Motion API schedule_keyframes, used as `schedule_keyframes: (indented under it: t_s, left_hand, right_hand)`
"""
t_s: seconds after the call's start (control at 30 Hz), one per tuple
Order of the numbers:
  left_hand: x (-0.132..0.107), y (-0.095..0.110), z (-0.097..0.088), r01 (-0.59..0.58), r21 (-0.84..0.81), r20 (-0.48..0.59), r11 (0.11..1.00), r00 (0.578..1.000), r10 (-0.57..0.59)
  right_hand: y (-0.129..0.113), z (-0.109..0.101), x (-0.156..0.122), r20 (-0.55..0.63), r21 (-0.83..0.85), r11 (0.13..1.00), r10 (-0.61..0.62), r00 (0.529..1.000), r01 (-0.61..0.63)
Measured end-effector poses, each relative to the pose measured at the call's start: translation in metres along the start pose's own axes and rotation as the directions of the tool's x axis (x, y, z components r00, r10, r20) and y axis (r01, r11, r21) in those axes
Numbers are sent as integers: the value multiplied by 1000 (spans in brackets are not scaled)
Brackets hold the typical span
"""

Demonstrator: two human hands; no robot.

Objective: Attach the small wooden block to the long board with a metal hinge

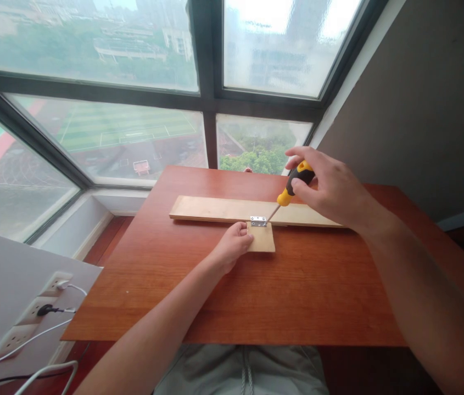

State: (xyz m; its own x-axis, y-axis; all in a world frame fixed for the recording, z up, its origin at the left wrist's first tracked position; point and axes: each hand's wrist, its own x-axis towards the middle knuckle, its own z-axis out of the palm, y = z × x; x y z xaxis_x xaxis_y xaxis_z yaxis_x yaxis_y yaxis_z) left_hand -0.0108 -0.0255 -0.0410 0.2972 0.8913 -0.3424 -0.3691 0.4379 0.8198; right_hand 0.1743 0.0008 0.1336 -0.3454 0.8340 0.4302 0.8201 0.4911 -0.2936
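My right hand [333, 189] grips a yellow and black screwdriver [296, 182], its shaft slanting down to the left. The tip meets the right end of a silver metal hinge [258, 221]. This hinge joins a small square wooden piece [262, 240] to the near edge of a long pale wooden board [215, 208]. My left hand [235, 244] pinches the left edge of the small piece, thumb on top. Whether a screw sits under the tip is too small to tell.
Everything rests on a reddish-brown wooden table [297, 296]. Large windows [133, 129] stand beyond its far edge, and a grey wall [425, 109] is on the right. At lower left, wall sockets [34, 310] have plugs and white cables in them.
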Motion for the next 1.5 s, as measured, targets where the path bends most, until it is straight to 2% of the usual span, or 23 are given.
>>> schedule_keyframes:
  t_s: [0.1, 0.23, 0.3, 0.37, 0.47, 0.53, 0.6, 0.73, 0.8, 0.93, 1.2, 1.37, 1.5]
  left_hand:
    - [-1, 0, 0, 1, -3, 1, 1000, 1000, -1]
    - [-1, 2, 1, 8, 7, -9, 1000, 1000, -8]
    - [-1, 2, 1, 11, 12, -16, 1000, 1000, -11]
    - [0, 1, 1, 9, 10, -16, 1000, 1000, -9]
    - [0, 0, 0, -1, 3, -7, 1000, 1000, 1]
    - [1, 0, 0, -3, 3, -4, 1000, 1000, 3]
    - [1, 0, 0, -1, 6, -6, 1000, 1000, 1]
    - [0, 1, 0, 5, 16, -13, 1000, 1000, -5]
    - [-1, 1, 1, 11, 23, -17, 1000, 1000, -11]
    - [-1, 2, 1, 16, 21, -22, 1000, 1000, -15]
    - [1, -1, 0, 9, 20, -17, 1000, 1000, -9]
    - [1, 0, 0, 6, 18, -9, 1000, 1000, -6]
    - [1, 1, 1, 7, 24, -11, 1000, 1000, -7]
  right_hand:
    - [-1, -3, 0, 51, 61, 998, -23, 998, 20]
    - [0, -1, 2, 0, -162, 986, 25, 1000, -25]
    - [1, 1, 3, -20, -214, 976, 46, 999, -49]
    - [3, 1, 3, -2, -136, 990, 35, 999, -35]
    - [5, 0, 3, 44, 79, 997, -29, 999, 25]
    - [6, -1, 2, 75, 149, 988, -45, 996, 33]
    - [6, -1, 2, 74, 111, 994, -34, 997, 25]
    - [4, 2, 3, 4, -98, 995, -19, 1000, 19]
    - [4, 3, 4, 9, -152, 988, -30, 1000, 31]
    - [3, 2, 7, 33, -189, 981, -38, 999, 44]
    - [2, 4, 7, 51, -248, 969, 20, 998, -7]
    - [-3, 6, 5, 30, -288, 958, 13, 999, -4]
    - [-3, 7, 4, 30, -256, 966, -41, 999, 48]
